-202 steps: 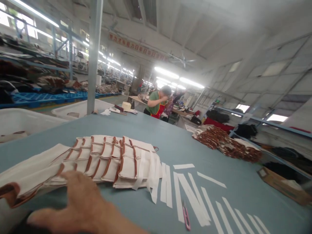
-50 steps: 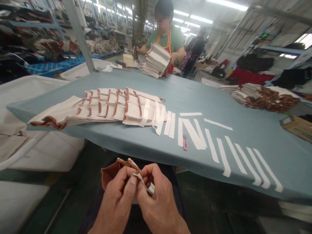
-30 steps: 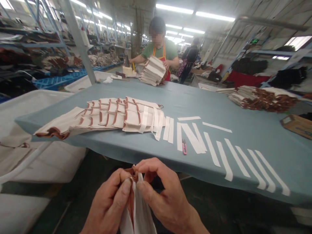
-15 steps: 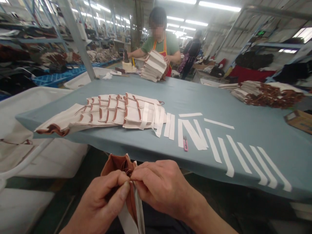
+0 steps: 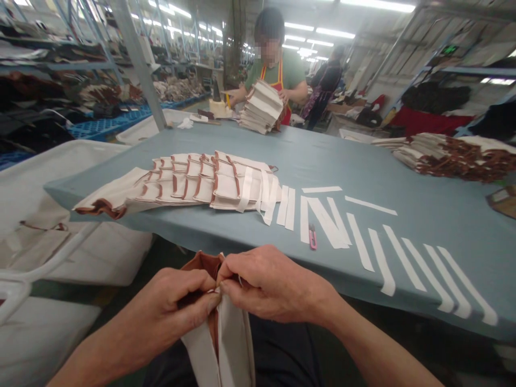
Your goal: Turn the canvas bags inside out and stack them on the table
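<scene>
A cream fabric bag (image 5: 236,344) with a brown lining hangs over my lap, in front of the table edge. My left hand (image 5: 181,301) pinches its upper edge between thumb and forefinger. Right beside it, my right hand (image 5: 262,282) grips the same edge, and the fingertips of both hands nearly touch. Whatever fine detail lies between the fingertips is hidden. Beyond my hands, a row of overlapping cream bags (image 5: 226,180) with brown trim lies on the blue-grey table (image 5: 322,161).
Several white strips (image 5: 358,242) lie across the table's right front, with pink thread snips (image 5: 313,236) among them. A co-worker (image 5: 298,88) stands behind the table holding a stack of cream pieces (image 5: 262,107). More bags (image 5: 455,156) are piled far right. White bins (image 5: 116,252) stand at left.
My hands have shifted slightly, and the bag's front now spreads wider below them. The view has turned a little left. The co-worker's arm has drawn nearer the stack.
</scene>
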Demonstrator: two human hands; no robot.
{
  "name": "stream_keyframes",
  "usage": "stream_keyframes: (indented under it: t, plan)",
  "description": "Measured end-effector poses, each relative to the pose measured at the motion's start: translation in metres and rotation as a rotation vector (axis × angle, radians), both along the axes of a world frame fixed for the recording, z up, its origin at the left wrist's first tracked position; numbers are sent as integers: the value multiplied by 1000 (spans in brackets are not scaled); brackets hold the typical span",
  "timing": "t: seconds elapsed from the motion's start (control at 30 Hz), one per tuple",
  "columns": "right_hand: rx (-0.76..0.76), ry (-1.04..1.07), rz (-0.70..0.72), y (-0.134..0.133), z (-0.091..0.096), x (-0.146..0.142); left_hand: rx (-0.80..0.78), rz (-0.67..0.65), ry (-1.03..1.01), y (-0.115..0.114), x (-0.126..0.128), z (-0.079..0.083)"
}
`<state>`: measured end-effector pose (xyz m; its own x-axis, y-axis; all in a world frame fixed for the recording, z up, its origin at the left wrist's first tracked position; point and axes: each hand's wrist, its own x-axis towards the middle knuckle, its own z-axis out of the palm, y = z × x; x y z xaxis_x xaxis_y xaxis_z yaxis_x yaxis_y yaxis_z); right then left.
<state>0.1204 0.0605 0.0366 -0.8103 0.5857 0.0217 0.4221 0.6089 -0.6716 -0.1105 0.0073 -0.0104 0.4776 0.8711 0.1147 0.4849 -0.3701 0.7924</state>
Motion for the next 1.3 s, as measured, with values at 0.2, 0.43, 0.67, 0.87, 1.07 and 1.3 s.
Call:
stream_keyframes:
  t: [0.2, 0.43, 0.67, 0.87, 1.07, 1.3]
  plan:
    - [28, -21, -43, 9, 8, 0, -50, -26, 10, 16, 12, 22]
    - [-276, 323, -512, -26, -29, -4, -104, 209, -178, 10, 17, -7]
    - [-307, 374, -750, -56, -60, -22, -147, 357, -262, -11, 32, -29]
    - [-106, 353, -821, -63, -83, -35, -111, 478, -306, -17, 44, -33]
    - [56, 380, -824, -76, -101, -42, -83, 634, -366, -19, 50, -55]
    - [-92, 391, -687, -89, -97, -30, -183, 633, -501, -32, 51, -57]
